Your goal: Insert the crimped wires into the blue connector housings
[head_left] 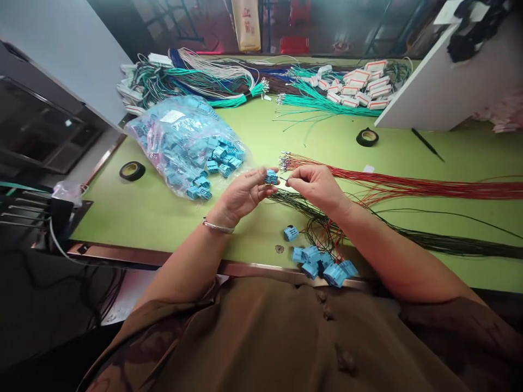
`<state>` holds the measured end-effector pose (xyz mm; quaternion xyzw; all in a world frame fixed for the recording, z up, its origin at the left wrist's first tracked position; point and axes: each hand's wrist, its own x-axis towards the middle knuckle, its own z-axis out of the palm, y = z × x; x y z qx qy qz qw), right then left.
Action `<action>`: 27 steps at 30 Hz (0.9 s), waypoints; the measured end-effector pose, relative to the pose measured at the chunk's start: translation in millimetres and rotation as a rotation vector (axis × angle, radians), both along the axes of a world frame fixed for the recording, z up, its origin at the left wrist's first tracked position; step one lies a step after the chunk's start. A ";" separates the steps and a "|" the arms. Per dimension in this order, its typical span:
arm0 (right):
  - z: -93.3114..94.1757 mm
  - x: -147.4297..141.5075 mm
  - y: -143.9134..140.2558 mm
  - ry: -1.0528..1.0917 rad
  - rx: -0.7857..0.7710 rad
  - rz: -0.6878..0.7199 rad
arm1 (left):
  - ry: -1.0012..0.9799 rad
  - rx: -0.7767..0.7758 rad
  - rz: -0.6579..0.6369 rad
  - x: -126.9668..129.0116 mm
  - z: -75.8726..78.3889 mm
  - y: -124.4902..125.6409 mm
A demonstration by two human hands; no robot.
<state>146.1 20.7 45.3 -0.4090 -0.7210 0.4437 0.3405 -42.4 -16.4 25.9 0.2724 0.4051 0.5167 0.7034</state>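
Observation:
Between the thumb and fingers of my left hand (245,191) is a blue connector housing (271,177), held above the green tabletop. Close to its right side, my right hand (314,185) pinches a thin dark wire (283,179) whose end points at the housing. Whether that end touches the housing is too small to tell. Below my hands lies a bundle of black wires (302,206). Near the table's front edge sit several blue connectors (314,258) with wires attached, and a single blue connector (291,233) lies just beside them.
A clear plastic bag (175,141) of blue housings lies to the left. Red wires (408,182) stretch right. Green wire bundles (327,106) and white-and-red labelled pieces (363,87) are at the back. Black tape rolls (132,171) and a black pen-like tool (427,144) lie about.

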 end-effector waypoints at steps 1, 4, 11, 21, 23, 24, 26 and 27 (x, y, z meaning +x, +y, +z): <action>-0.9 -0.3 -0.3 0.002 -0.018 0.012 | -0.001 -0.010 0.006 1.0 -0.6 0.5; -2.4 -1.5 -2.0 -0.001 -0.041 0.046 | -0.016 -0.015 0.023 4.2 -2.3 1.9; -4.5 -1.3 -3.3 -0.076 0.070 0.028 | -0.030 -0.016 0.030 11.0 -0.3 0.3; -4.2 0.6 -4.6 -0.179 0.161 0.063 | -0.034 0.000 -0.017 12.3 -1.2 -1.7; -3.6 1.0 -4.8 -0.198 0.158 0.068 | -0.010 0.023 -0.026 12.2 -2.3 -2.2; -3.2 1.3 -4.9 -0.213 0.159 0.066 | 0.006 0.038 -0.029 12.4 -2.9 -2.5; -2.3 1.5 -5.2 -0.246 0.159 0.060 | 0.049 0.070 -0.026 13.0 -3.9 -3.2; -2.1 1.5 -5.3 -0.260 0.157 0.059 | 0.077 0.084 -0.021 13.4 -4.3 -3.5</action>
